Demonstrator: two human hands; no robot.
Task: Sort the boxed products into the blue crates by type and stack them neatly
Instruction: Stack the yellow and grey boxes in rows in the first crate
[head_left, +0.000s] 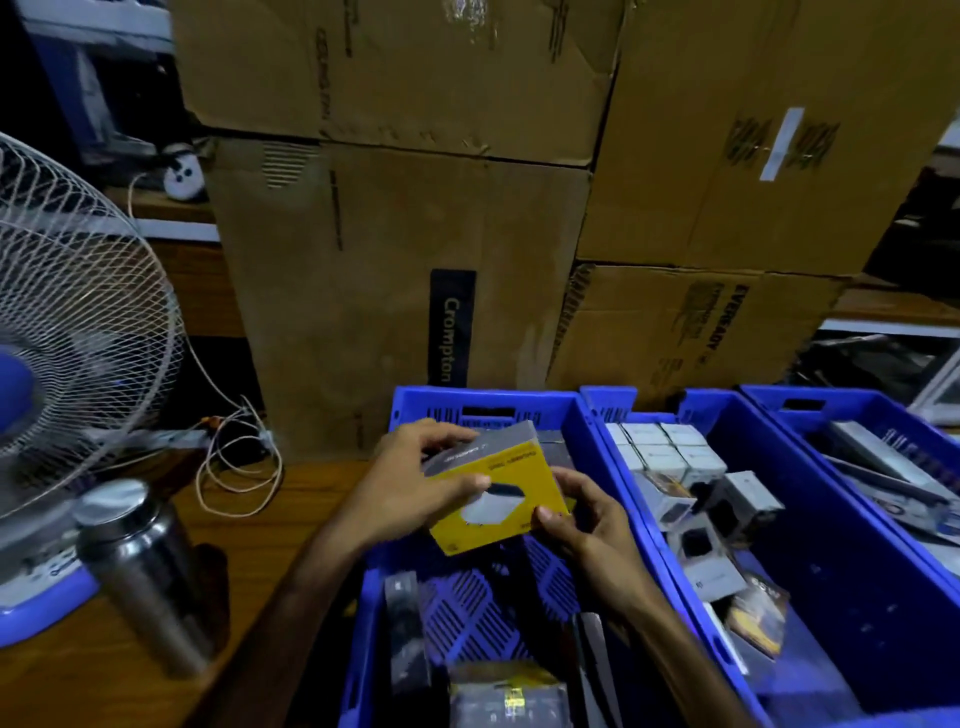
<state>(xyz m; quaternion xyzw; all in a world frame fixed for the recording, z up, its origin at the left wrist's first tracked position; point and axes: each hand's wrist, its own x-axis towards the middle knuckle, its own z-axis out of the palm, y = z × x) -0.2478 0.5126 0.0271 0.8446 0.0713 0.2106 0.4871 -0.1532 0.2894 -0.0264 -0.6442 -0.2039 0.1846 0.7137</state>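
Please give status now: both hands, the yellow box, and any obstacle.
Left hand and right hand both grip the yellow box. Box held above left blue crate, not yet placed. Nothing blocks the crate.

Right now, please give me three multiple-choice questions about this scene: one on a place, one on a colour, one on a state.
1. Where is the steel bottle?
A. left of the crates, by the fan
B. inside the middle crate
C. on the cartons

2. What colour is the held box, mainly?
A. red
B. yellow and grey
C. green

3. How is that box held?
A. left hand only
B. lying loose in the crate
C. both hands, left and right hand

Answers: 1 A, it stands on the wooden table beside the fan. 2 B, yellow face, grey top. 3 C, fingers of both grip its edges.
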